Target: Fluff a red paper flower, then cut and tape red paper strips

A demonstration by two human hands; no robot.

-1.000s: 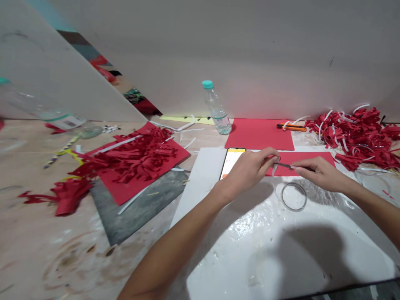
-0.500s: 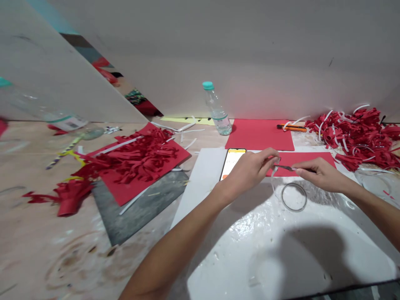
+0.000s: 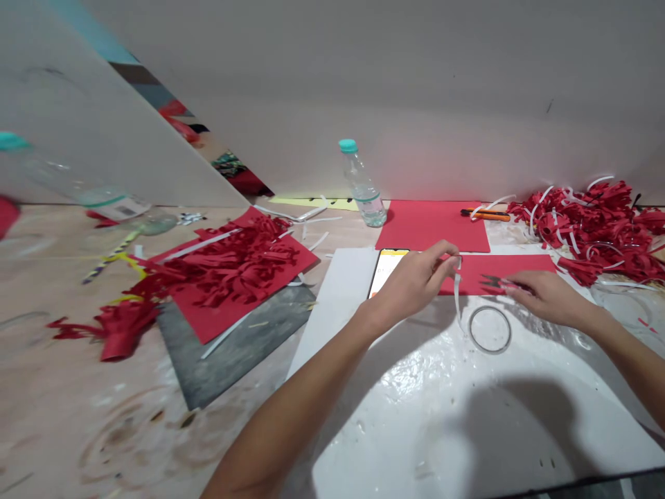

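My left hand (image 3: 415, 278) is closed in a pinch, with a narrow white strip (image 3: 458, 301) hanging from its fingertips over the white board. To its right, my right hand (image 3: 548, 296) grips a pair of small dark snips (image 3: 492, 283); their blades are apart and point left toward the strip, not touching it. Behind and beneath both hands lies a red sheet (image 3: 509, 265). A thin grey ring (image 3: 490, 330), perhaps coiled wire, rests on the board below the snips. A phone (image 3: 385, 269) with a lit screen is partly hidden by my left hand.
Fringed red pieces (image 3: 587, 225) with white strips are heaped at right, and more red fringes (image 3: 239, 267) at left. A bottle (image 3: 364, 187) stands beside another red sheet (image 3: 431, 225), which bears an orange cutter (image 3: 491, 215). A grey wall (image 3: 415, 83) rises behind.
The snips' blades have opened and drawn back rightward from the left fingertips with my right hand. The white strip hangs straighter now. My left hand stays nearly in place.
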